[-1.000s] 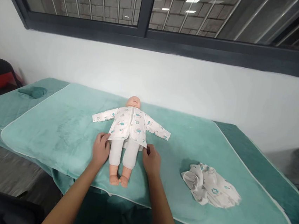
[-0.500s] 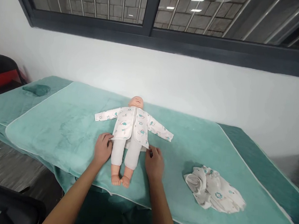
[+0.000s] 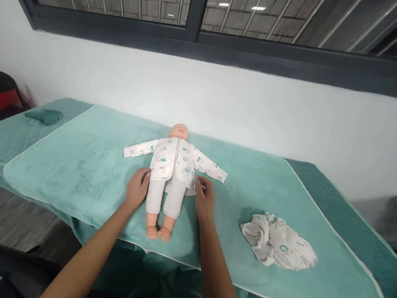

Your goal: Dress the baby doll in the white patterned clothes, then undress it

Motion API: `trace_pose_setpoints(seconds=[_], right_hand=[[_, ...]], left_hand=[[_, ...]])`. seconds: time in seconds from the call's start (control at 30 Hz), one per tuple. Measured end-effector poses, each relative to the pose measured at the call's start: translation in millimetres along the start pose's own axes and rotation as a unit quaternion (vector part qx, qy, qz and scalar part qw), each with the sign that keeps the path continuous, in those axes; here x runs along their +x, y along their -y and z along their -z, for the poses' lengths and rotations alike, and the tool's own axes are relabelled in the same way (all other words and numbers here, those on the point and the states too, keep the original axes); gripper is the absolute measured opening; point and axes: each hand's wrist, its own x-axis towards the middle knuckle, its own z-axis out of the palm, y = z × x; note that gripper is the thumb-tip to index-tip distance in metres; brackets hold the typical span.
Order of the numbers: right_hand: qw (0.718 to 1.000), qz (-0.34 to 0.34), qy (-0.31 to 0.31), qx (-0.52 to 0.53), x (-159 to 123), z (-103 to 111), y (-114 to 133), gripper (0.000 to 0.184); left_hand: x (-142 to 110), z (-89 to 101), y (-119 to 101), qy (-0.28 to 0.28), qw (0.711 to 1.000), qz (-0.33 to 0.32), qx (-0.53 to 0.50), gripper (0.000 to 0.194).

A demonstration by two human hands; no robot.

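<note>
A baby doll lies on its back, its bare feet towards me. It wears a white long-sleeved jacket with a small green print, sleeves spread out to both sides, and white trousers. The jacket's two front panels meet near the middle, parting slightly lower down. My left hand rests beside the jacket's lower left edge, fingers loosely bent and apart from the thumb. At the lower right edge is my right hand, fingers slightly curled with a gap at the thumb. Neither hand visibly grips the cloth.
A crumpled white printed garment lies to the right on the green bed cover. The bed has a face hole at its left end. Behind stand a white wall and a window; a black chair is at lower left.
Both hands have let go of the jacket's lower corners and moved slightly up along its sides. The hem has relaxed inward. The camera view has shifted a little.
</note>
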Motion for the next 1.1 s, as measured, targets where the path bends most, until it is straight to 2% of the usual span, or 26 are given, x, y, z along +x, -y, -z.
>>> trace_pose_setpoints(seconds=[0.1, 0.2, 0.33, 0.53, 0.77, 0.9, 1.0, 1.1], right_hand=[[0.999, -0.01, 0.044, 0.005, 23.9, -19.9, 6.1, 0.033], [0.998, 0.0, 0.06, 0.01, 35.9, -32.5, 6.8, 0.032], [0.996, 0.015, 0.078, 0.04, 36.8, -31.4, -2.9, 0.033], [0.989, 0.018, 0.108, 0.103, 37.3, -21.6, -14.1, 0.033], [0.982, 0.039, 0.13, 0.133, 36.0, -18.2, -13.6, 0.047], [0.99, 0.022, 0.099, 0.102, 33.2, -21.2, -14.7, 0.053], [0.997, 0.003, 0.057, 0.047, 27.9, -24.0, -12.6, 0.045], [0.997, 0.018, 0.045, 0.053, 20.8, -18.1, -12.5, 0.04]], left_hand=[[21.1, -4.2, -3.5, 0.061, 0.99, 0.062, -0.115, 0.045], [35.7, -6.0, -4.3, 0.125, 0.968, 0.103, -0.19, 0.056], [41.9, -6.6, -2.6, 0.146, 0.958, 0.126, -0.212, 0.06], [54.4, -20.8, -0.1, 0.104, 0.962, 0.117, -0.225, 0.052], [71.8, -42.0, 7.5, 0.077, 0.944, 0.14, -0.29, 0.056], [66.3, -40.1, 7.6, 0.051, 0.962, 0.122, -0.239, 0.052], [59.4, -39.5, 3.5, 0.041, 0.968, 0.116, -0.216, 0.052], [55.3, -36.7, 4.9, 0.039, 0.97, 0.114, -0.212, 0.051]])
